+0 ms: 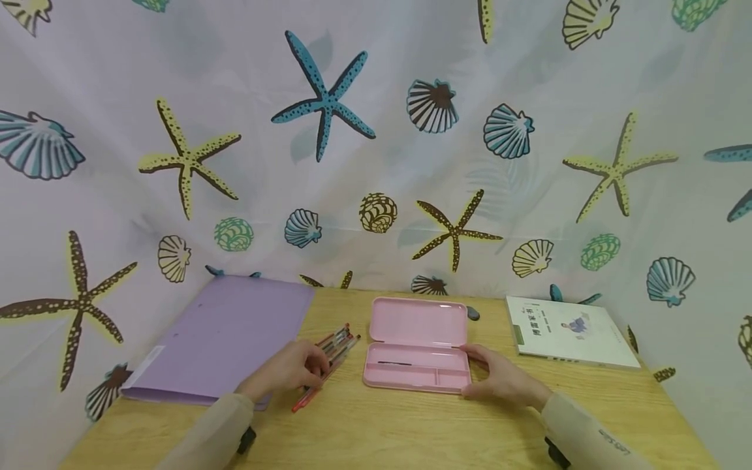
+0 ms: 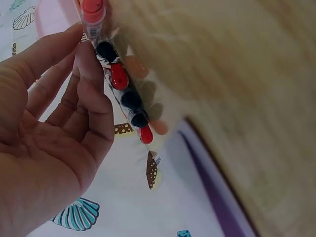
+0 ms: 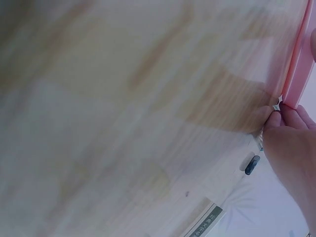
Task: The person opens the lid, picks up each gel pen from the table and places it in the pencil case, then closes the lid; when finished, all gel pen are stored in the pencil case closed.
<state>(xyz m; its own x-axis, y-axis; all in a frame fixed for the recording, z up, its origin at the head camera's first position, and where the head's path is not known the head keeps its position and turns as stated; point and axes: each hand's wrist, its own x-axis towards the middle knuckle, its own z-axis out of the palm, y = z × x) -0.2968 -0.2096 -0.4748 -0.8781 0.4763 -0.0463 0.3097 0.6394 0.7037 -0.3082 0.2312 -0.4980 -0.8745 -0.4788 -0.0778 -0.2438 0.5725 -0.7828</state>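
Observation:
A pink pencil case (image 1: 384,375) lies with its lid (image 1: 418,322) raised behind it. One thin dark stick (image 1: 395,363) is inside its rear compartment. My right hand (image 1: 499,377) grips the case's right end, thumb at the front corner and fingers at the back; the right wrist view catches only the pink edge (image 3: 298,64). Left of the case is a loose row of several pens (image 1: 341,346) with red and black ends. My left hand (image 1: 296,367) is over them, pinching a red-ended pen (image 2: 94,12) between thumb and finger.
A purple folder (image 1: 235,333) lies at the left, close to my left forearm. To the right is a white book (image 1: 572,331). A small dark oval object (image 1: 472,313) sits behind the case. Shell-patterned cloth (image 1: 376,163) hangs behind the wooden table (image 1: 399,431).

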